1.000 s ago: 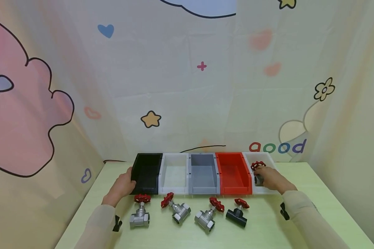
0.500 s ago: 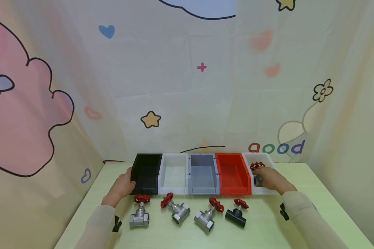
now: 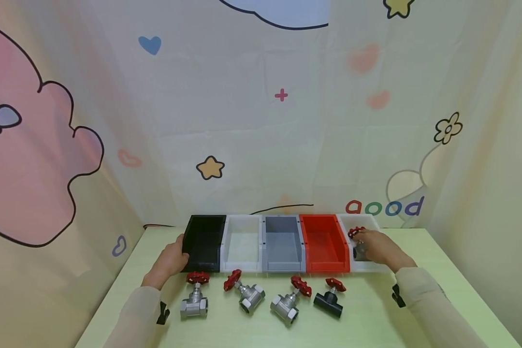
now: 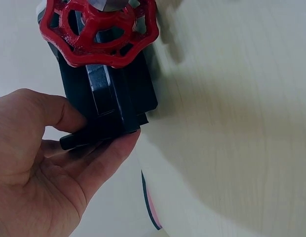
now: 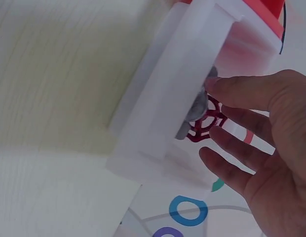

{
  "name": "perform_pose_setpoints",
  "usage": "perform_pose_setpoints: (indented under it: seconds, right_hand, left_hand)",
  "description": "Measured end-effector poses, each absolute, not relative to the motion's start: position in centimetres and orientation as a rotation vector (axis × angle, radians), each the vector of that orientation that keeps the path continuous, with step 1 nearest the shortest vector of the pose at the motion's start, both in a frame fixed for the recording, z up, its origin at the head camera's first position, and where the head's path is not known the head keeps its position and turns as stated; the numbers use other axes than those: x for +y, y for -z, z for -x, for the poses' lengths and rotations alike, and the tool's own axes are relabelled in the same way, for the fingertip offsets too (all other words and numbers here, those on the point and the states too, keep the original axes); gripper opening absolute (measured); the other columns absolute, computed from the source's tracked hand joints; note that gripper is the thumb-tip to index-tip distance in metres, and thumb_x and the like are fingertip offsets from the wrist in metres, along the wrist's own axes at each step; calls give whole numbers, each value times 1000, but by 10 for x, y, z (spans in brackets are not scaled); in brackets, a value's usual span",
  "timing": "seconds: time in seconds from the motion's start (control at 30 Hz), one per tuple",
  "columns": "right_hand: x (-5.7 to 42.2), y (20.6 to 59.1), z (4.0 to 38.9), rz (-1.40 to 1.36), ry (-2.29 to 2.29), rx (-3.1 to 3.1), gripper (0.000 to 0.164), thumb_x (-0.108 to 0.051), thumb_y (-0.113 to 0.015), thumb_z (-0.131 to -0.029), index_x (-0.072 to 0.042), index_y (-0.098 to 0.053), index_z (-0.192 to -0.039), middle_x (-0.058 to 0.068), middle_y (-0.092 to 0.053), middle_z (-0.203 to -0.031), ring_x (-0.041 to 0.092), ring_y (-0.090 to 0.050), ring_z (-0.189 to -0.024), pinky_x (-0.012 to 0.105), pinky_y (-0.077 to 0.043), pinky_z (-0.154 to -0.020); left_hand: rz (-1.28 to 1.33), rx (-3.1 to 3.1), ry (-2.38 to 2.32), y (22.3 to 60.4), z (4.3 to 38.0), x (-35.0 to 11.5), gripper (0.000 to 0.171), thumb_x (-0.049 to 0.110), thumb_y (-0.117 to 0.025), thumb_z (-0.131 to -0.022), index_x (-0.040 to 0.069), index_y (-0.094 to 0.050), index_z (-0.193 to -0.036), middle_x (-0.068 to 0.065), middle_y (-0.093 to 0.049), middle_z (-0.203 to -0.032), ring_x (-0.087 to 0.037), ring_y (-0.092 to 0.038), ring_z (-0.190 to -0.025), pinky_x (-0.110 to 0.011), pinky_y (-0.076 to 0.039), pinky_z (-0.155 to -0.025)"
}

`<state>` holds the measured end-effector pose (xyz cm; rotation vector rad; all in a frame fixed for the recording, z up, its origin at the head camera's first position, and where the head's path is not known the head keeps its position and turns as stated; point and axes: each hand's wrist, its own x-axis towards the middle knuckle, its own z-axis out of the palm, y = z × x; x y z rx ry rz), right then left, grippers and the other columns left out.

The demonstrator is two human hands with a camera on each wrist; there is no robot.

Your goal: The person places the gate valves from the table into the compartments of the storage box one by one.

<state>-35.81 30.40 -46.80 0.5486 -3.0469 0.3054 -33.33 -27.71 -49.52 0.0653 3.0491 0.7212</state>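
My left hand [image 3: 169, 263] pinches the side wall of the black bin [image 3: 204, 241], the leftmost in the row, between thumb and fingers. At the far right, my right hand [image 3: 380, 249] reaches into a white bin [image 5: 163, 98]. A grey metal valve [image 3: 360, 251] with a red handwheel [image 5: 207, 121] lies in that bin. In the right wrist view the thumb touches or nearly touches the valve, and the other fingers are spread loosely beside the wheel. Just in front of the black bin stands another metal valve [image 3: 194, 303], its red wheel [image 4: 101, 32] near my left hand.
Between the outer bins are another white bin [image 3: 242, 267], a grey bin [image 3: 283, 266] and a red bin [image 3: 328, 266]. In front lie two metal valves, one left [image 3: 250, 296], one right [image 3: 285, 305], and a black valve [image 3: 329, 303]. A printed curtain [image 3: 261, 121] hangs behind the table [image 3: 243, 333].
The right hand has drawn slightly to the right from the valve in the white bin. My left hand stays on the black bin. The head view has shifted slightly.
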Motion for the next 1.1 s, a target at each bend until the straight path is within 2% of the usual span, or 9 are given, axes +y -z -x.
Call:
perform_pose_setpoints:
  seconds: [0.07,0.27,0.5,0.57,0.7,0.83,1.0,1.1]
  right_hand:
    - [303,466,357,-560,-313,-3030,38,1,-75,-79,-9,-72,-115,15,-69,-117,37,-64,-106,53,-54,-87]
    - [301,457,353,-601,-280,-2976,37,-5,-76,-80,-8,-71,-116,15,-68,-117,34,-65,-102,49,-56,-86]
    - [296,446,344,-593,-267,-2963,42,-9,-78,-79,-9,-69,-120,15,-67,-121,36,-65,-105,50,-55,-86]
    - [295,443,341,-589,-260,-2960,43,-11,-79,-79,-10,-69,-121,15,-67,-122,37,-64,-107,50,-55,-86]
    - [295,436,334,-591,-243,-2938,45,-11,-80,-78,-12,-69,-122,14,-66,-124,37,-63,-110,51,-55,-87]
    - [293,429,327,-596,-244,-2910,46,-12,-80,-78,-13,-69,-122,14,-66,-126,38,-63,-110,52,-55,-86]
    - [287,423,318,-574,-256,-2920,46,-14,-80,-79,-15,-68,-123,12,-65,-128,37,-62,-112,51,-55,-85]
    - [285,419,312,-576,-242,-2910,45,-15,-80,-79,-14,-68,-123,13,-65,-127,37,-62,-111,51,-56,-84]
  left_hand:
    - [-67,3052,-718,495,333,-277,69,10,-51,-92,-13,-20,-149,-23,-65,-88,-22,-52,-65,-40,-44,-68]
    - [-74,3075,-708,496,334,-277,69,9,-52,-91,-14,-22,-148,-34,-63,-110,-25,-54,-73,-43,-46,-72]
    - [-62,3074,-702,496,333,-277,68,10,-52,-92,-14,-22,-148,-31,-65,-104,-25,-55,-73,-45,-48,-74]
    - [-66,3079,-699,496,333,-277,68,10,-52,-92,-14,-23,-148,-32,-64,-107,-24,-55,-74,-45,-48,-75]
    - [-71,3062,-707,495,333,-276,68,10,-51,-92,-13,-21,-149,-26,-65,-94,-23,-53,-68,-42,-46,-71]
    - [-62,3045,-727,493,332,-276,69,10,-51,-93,-12,-19,-150,-16,-60,-78,-22,-50,-62,-40,-43,-68]
    - [-61,3037,-724,494,332,-277,69,11,-51,-93,-12,-19,-150,-12,-60,-77,-20,-49,-63,-39,-43,-70]
    - [-65,3022,-739,494,332,-277,69,12,-50,-94,-12,-17,-151,-10,-57,-72,-19,-47,-59,-37,-41,-66]
